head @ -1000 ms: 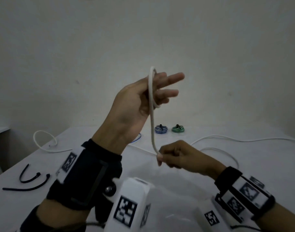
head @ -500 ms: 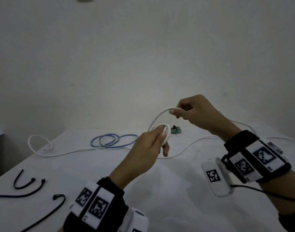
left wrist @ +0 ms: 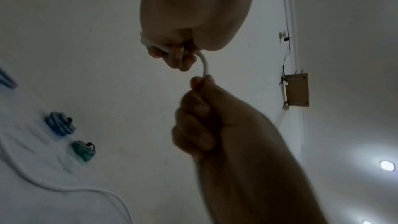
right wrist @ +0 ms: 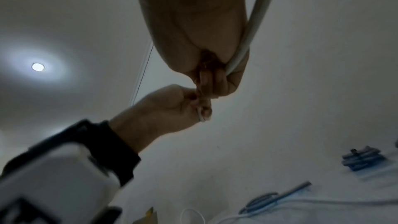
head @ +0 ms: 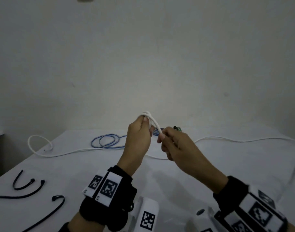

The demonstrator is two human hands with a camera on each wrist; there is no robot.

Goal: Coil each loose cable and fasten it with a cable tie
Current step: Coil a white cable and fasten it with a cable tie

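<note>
A long white cable (head: 154, 124) is being wound above the table. My left hand (head: 147, 122) grips a few small loops of it, fingers curled round them. My right hand (head: 161, 137) sits close beside it and pinches the strand that arches down from the loops. In the left wrist view the cable (left wrist: 204, 65) runs in a short curve from my left hand (left wrist: 178, 55) into my right hand (left wrist: 200, 88). In the right wrist view the cable (right wrist: 254, 23) passes along the palm of my right hand (right wrist: 215, 81). The cable's loose remainder (head: 244, 140) lies across the table. Three black cable ties (head: 26, 184) lie at the near left.
A loose blue cable (head: 106, 141) lies in loops at the back of the white table (head: 76, 164). A tied blue bundle (left wrist: 59, 125) and a tied green bundle (left wrist: 82, 150) sit behind my hands. The table's left edge (head: 17, 166) is close to the ties.
My right hand has come down from the upper right to just beside my left hand, closing the cable's wide arch into a short curve. My left hand rose slightly, still holding the loops.
</note>
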